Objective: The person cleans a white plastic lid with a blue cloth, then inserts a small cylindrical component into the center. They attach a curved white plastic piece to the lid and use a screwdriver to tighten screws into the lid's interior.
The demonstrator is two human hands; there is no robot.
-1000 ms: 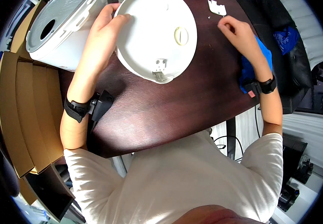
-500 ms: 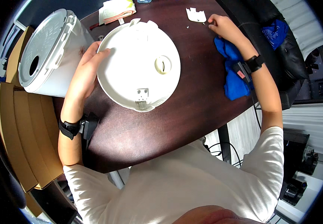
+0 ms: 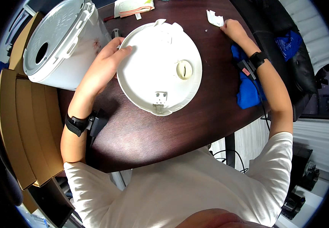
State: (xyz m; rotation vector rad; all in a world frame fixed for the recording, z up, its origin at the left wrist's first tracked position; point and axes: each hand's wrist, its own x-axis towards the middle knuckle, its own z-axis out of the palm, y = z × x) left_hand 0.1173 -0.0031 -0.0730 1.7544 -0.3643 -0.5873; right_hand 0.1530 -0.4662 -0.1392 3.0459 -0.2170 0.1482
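The round white lid (image 3: 145,72) lies over the middle of the bench (image 3: 195,127), inner side up, and the left hand (image 3: 109,59) has its rim in a pinching grip, thumb on the inside and the other fingers mostly hidden beyond the edge. Since that is the only hold on it, a push at the far side, near the slotted round insert (image 3: 184,70), could make the lid pivot or slip; whether it rests flat on the bench or is slightly raised I cannot tell. The right hand (image 3: 235,31) has its fingertips gathered at the corner of a small white piece (image 3: 214,18) near the far edge of the bench; whether this grip pinches the piece or merely touches it cannot be told. Held by one corner alone, the piece could twist loose and drop. Just beside it lies a tiny pale bit (image 3: 206,30), which a sweep of the fingers might send off the bench and lose. A dark cable (image 3: 264,106) hangs by the right forearm, passing the blue cloth (image 3: 250,95), so a wide reach could snag it or drag the cloth. The white bucket (image 3: 75,60) stands close by the left hand, and swinging the lid that way might knock it.
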